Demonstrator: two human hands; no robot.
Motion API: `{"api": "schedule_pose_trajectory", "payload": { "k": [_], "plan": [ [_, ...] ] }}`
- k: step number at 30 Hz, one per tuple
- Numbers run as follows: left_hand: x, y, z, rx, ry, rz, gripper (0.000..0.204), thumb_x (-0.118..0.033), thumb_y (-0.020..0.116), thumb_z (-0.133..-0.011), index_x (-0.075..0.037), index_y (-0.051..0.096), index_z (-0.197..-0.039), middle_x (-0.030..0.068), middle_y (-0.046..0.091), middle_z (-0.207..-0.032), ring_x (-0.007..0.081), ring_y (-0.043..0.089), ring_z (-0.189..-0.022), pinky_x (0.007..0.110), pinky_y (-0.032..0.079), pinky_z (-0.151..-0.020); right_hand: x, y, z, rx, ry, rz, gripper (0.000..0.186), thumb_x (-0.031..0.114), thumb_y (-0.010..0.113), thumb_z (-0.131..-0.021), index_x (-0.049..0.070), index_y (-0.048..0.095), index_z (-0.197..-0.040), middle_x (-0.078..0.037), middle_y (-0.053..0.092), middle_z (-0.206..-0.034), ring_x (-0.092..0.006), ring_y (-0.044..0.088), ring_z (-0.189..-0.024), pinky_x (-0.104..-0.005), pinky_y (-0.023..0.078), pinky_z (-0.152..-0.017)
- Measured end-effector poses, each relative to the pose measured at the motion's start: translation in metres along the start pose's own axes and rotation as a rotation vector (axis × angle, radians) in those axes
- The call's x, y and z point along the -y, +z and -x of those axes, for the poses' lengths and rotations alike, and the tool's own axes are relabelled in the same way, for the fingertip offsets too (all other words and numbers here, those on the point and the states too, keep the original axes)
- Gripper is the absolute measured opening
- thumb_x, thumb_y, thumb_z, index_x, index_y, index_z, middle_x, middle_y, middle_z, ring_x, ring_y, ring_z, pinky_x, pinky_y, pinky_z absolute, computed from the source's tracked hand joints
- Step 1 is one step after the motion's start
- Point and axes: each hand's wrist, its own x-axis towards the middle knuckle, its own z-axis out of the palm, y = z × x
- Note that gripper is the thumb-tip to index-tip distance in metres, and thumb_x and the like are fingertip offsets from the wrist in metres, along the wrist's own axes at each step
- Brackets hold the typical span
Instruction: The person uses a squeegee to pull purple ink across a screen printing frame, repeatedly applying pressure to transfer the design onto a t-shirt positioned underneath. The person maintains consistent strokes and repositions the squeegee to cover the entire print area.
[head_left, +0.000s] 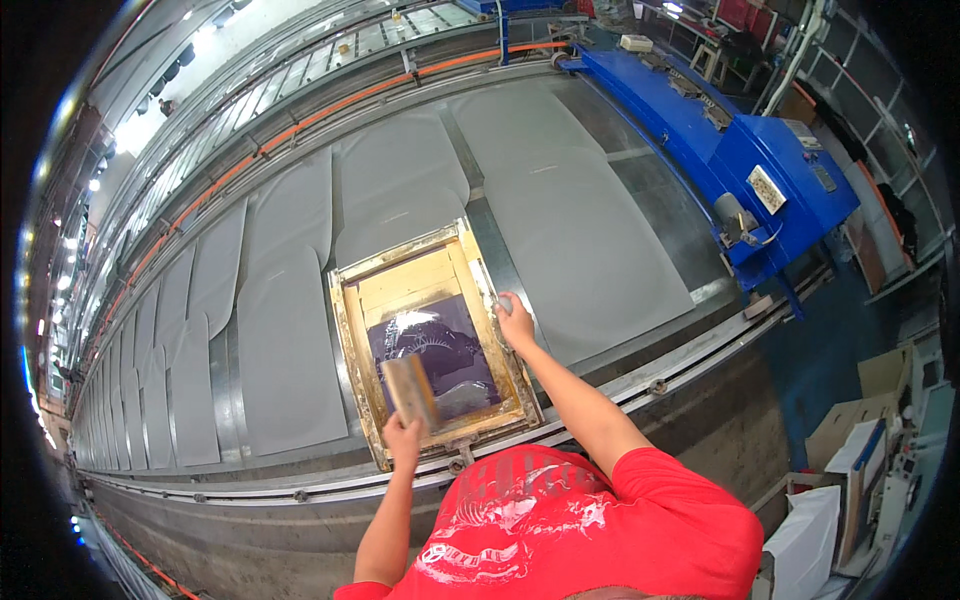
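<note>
A screen-printing frame (355, 300) with yellow mesh and a dark purple inked area with a pale pattern lies on the long printing table (680, 260), among grey fabric pieces (580, 250). My left hand (402, 435) grips a squeegee (410, 390) with a wooden top, held over the lower left part of the frame. My right hand (512, 322) is closed on a metal handle at the right side of the frame. The mesh under the squeegee is hidden.
A blue machine (750, 200) straddles the table's right end. Metal rails (630, 400) run along the near edge. Cardboard boxes and boards (870, 420) stand at lower right. More grey pieces (210, 260) stretch leftward, and another table with an orange rail lies beyond.
</note>
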Motion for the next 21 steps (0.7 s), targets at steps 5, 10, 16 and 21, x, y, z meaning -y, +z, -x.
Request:
{"api": "schedule_pose_trajectory", "payload": {
  "k": [5,10,16,21],
  "plan": [
    [-0.007,-0.051,0.015,-0.268,0.034,-0.390,0.033,-0.010,0.067,-0.076,0.004,0.070,-0.107,0.0222,0.072,-0.093,0.0418,0.068,-0.086,0.043,0.053,-0.080,0.005,0.004,0.011,0.011,0.021,0.001,0.035,0.033,0.064,-0.094,0.021,0.061,-0.127,-0.016,0.067,-0.080,-0.0345,0.067,-0.081,-0.0466,0.049,-0.074],
    [-0.004,0.000,0.027,-0.248,0.138,-0.361,0.052,-0.008,0.067,-0.075,0.000,0.065,-0.125,0.0209,0.069,-0.111,0.0406,0.063,-0.106,0.046,0.048,-0.094,0.003,0.009,0.010,0.003,-0.023,0.013,0.037,0.032,0.064,-0.094,0.022,0.059,-0.129,-0.017,0.069,-0.086,-0.0352,0.067,-0.084,-0.0466,0.050,-0.077],
    [-0.035,0.093,0.009,-0.054,0.070,-0.048,0.037,-0.021,0.074,-0.082,0.002,0.070,-0.110,0.0207,0.074,-0.096,0.0288,0.072,-0.089,0.039,0.054,-0.080,-0.019,0.008,-0.006,0.012,-0.142,0.009,0.045,0.030,0.062,-0.094,0.017,0.052,-0.135,-0.019,0.066,-0.124,-0.0423,0.062,-0.115,-0.0487,0.050,-0.097],
    [-0.047,0.113,0.021,0.048,-0.115,0.167,0.030,-0.016,0.073,-0.082,0.004,0.073,-0.105,0.0098,0.076,-0.086,0.0107,0.064,-0.076,0.032,0.052,-0.073,-0.013,0.010,-0.004,0.009,-0.124,-0.018,0.038,0.034,0.065,-0.092,0.021,0.061,-0.127,-0.020,0.071,-0.114,-0.0411,0.065,-0.109,-0.0479,0.050,-0.093]
  ]
}}
